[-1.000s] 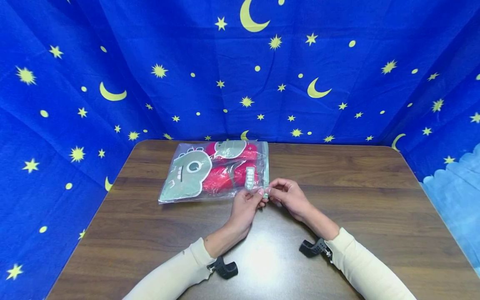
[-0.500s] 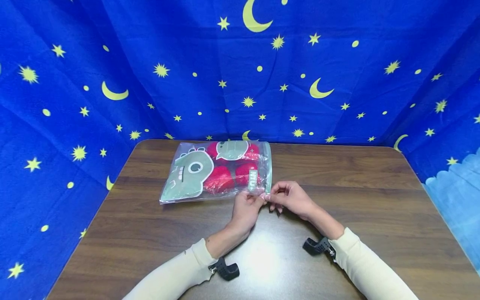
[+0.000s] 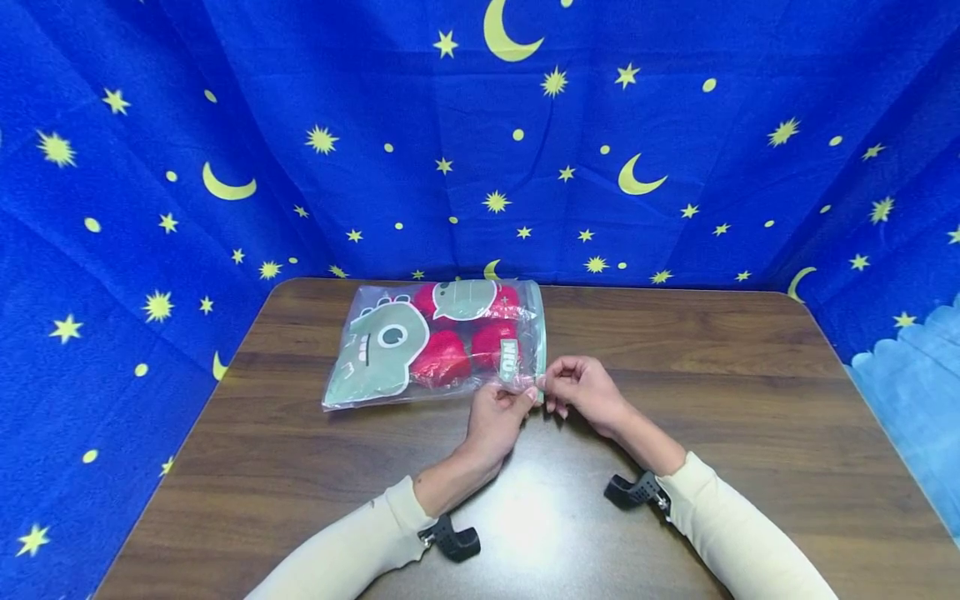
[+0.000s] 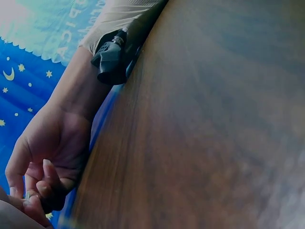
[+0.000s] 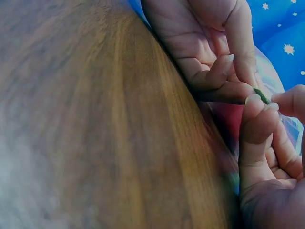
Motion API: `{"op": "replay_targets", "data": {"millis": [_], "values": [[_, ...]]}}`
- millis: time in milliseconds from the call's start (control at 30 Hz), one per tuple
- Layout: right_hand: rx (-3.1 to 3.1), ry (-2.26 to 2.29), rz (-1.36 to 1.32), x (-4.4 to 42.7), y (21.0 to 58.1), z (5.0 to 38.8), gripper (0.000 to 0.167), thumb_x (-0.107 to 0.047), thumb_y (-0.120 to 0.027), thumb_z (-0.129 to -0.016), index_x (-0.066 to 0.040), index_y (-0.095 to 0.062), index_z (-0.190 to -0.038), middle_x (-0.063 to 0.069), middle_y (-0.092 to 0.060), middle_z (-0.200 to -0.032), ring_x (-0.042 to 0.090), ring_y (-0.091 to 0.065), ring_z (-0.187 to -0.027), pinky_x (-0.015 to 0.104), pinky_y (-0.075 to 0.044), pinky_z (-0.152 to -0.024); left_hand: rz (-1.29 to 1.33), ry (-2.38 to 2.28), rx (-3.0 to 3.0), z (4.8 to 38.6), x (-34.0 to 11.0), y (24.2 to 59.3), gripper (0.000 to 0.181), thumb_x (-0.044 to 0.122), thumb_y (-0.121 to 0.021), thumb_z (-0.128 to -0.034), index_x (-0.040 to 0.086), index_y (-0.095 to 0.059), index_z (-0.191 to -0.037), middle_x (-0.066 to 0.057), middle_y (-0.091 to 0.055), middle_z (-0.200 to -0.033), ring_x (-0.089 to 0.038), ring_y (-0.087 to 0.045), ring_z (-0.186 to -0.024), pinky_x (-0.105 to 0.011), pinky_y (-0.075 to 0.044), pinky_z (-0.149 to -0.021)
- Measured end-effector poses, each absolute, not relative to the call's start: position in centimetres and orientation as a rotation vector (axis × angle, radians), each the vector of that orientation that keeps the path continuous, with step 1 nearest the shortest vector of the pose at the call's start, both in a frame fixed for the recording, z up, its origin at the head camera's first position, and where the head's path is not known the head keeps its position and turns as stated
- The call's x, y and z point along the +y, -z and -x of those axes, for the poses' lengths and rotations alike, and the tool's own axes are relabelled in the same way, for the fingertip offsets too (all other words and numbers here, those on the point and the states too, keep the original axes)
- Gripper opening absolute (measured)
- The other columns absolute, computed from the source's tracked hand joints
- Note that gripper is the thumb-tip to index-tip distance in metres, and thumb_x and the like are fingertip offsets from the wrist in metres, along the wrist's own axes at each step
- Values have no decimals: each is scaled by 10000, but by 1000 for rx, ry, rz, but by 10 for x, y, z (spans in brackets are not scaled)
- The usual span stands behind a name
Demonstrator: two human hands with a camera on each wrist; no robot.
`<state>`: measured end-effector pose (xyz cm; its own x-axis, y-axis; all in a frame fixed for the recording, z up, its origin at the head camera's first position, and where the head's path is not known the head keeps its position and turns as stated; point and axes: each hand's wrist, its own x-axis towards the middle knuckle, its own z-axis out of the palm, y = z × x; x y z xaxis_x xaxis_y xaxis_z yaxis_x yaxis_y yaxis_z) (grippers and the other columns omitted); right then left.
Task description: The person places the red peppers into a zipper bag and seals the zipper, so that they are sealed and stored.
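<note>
A clear plastic zip bag point(image 3: 382, 358) with a green dinosaur print lies flat toward the back of the table. Red rounded things point(image 3: 441, 358) show through it; their kind is unclear. At the bag's near right corner my left hand point(image 3: 491, 429) pinches the plastic between thumb and fingers. Close beside it, my right hand point(image 3: 592, 398) pinches the green-edged opening at that same corner. In the right wrist view a short dark green strip point(image 5: 262, 96) sits between the fingertips of both hands. The left wrist view shows mostly my right hand point(image 4: 59, 143), palm side visible.
The brown wooden table point(image 3: 720, 375) extends around the bag. Behind it hangs a blue curtain point(image 3: 352, 100) with yellow moons and stars; a lighter blue cloth point(image 3: 911, 400) hangs at the right. Black wrist mounts point(image 3: 455, 540) jut from both sleeves.
The bag and both hands have shifted slightly right. My right fingers dipped toward the left fingertips half a second ago and are now a little higher. Both hands stay at the corner.
</note>
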<state>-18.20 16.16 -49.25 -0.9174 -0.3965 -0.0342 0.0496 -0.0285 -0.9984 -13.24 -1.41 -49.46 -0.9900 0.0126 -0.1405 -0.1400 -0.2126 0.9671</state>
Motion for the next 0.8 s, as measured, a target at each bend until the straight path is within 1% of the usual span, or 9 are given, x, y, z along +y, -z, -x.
{"op": "replay_targets", "data": {"millis": [233,467,567,800], "values": [[1979,2068,356,163,495,190,41,30,-650,-947,70,-656,-943,58,-671,-682,109,-585,-524,216,-485,-464,126,-2387,1869,132,-12,495,251,10,-698,-980,-97,-632,-1197,-150,-752,-985,-104,-701,-821,-218,-551,-715],[2009,2090,339,167,498,201,43,25,-659,-960,66,-671,-955,47,-676,-676,104,-581,-519,219,-492,-467,135,-2387,1823,132,-11,494,261,-9,-707,-964,-95,-626,-1197,-186,-761,-1016,-116,-717,-819,-233,-581,-753],[2023,2100,327,167,497,205,52,17,-662,-964,66,-678,-962,51,-677,-674,106,-580,-523,218,-492,-471,126,-2382,1818,131,-10,494,267,1,-714,-966,-94,-623,-1198,-178,-755,-1027,-112,-714,-816,-230,-578,-745],[2042,2107,285,170,497,216,88,-6,-674,-972,82,-680,-970,56,-671,-672,107,-579,-529,227,-505,-474,130,-2376,1818,130,-8,495,253,-23,-718,-948,-97,-635,-1174,-125,-744,-962,-96,-708,-788,-228,-575,-746]]}}
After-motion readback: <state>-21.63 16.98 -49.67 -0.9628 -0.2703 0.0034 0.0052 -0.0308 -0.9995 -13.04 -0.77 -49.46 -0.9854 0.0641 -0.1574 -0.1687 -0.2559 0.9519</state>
